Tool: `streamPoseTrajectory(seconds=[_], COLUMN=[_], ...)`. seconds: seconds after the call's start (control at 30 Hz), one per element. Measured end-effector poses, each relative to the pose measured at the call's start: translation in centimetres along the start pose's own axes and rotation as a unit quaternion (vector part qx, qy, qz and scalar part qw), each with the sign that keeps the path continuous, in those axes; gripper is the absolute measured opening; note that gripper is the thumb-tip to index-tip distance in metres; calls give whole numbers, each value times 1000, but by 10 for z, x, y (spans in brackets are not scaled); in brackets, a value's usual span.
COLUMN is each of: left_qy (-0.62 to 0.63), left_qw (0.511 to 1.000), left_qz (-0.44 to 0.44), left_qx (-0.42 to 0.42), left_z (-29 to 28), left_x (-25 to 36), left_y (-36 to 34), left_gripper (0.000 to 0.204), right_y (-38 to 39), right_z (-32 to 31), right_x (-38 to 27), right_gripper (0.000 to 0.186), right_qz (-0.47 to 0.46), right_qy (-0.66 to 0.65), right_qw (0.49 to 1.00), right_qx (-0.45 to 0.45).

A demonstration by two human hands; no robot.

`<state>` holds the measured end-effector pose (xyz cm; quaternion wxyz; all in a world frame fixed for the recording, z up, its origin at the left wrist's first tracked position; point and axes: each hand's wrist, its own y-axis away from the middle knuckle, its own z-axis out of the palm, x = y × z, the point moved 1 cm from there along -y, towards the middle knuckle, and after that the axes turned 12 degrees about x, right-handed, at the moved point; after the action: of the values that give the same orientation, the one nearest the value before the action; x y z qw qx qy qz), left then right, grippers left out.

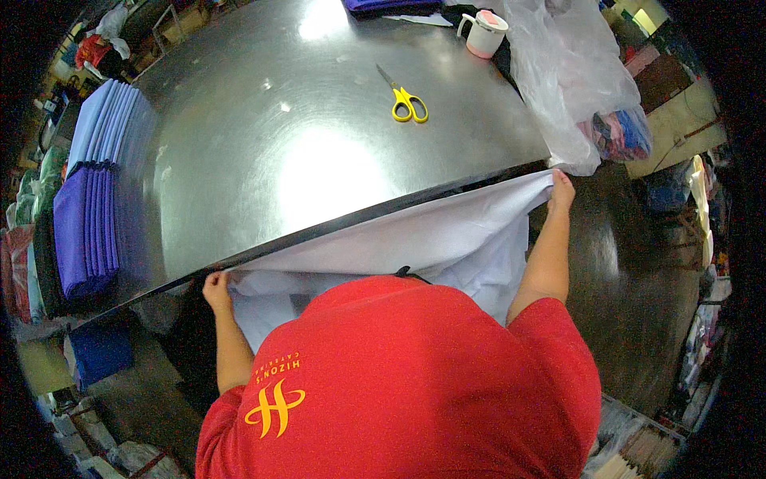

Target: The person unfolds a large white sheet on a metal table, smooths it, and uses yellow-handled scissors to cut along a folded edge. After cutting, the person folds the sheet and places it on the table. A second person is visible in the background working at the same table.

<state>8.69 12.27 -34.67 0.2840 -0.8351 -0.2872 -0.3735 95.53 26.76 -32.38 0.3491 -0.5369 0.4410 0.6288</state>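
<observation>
A large white cloth (399,231) hangs along the front edge of the metal table (215,160), held stretched between my two hands. My left hand (216,289) pinches its left corner just below that edge. My right hand (560,191) grips the other upper corner at the table's right end, higher in the view and beside crumpled clear plastic. The cloth sags in folds between them, partly hidden behind my red shirt (431,375).
On the table lie yellow scissors (409,104), a white mug (485,34), blue folded cloths (104,120) and purple ones (84,231) at left. Crumpled plastic (558,56) covers the right side. What looks like a person in red (94,49) is far back left.
</observation>
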Motion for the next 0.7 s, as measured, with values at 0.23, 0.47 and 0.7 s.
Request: streamPoseTrajectory(seconds=[0.23, 0.47, 0.7], left_qy=[-179, -263, -344], left_qw=[981, 952, 925], left_qz=[-13, 153, -39], left_qx=[-67, 26, 155], left_z=[-18, -20, -9], left_x=[46, 35, 24], left_y=[-10, 26, 66], left_gripper=[27, 15, 17], right_y=[2, 9, 63], right_z=[33, 48, 42], right_x=[5, 3, -126], right_gripper=[22, 21, 20], right_qz=[-70, -62, -295], right_qy=[-1, -8, -29], right_qw=[994, 992, 953], right_qx=[79, 107, 64])
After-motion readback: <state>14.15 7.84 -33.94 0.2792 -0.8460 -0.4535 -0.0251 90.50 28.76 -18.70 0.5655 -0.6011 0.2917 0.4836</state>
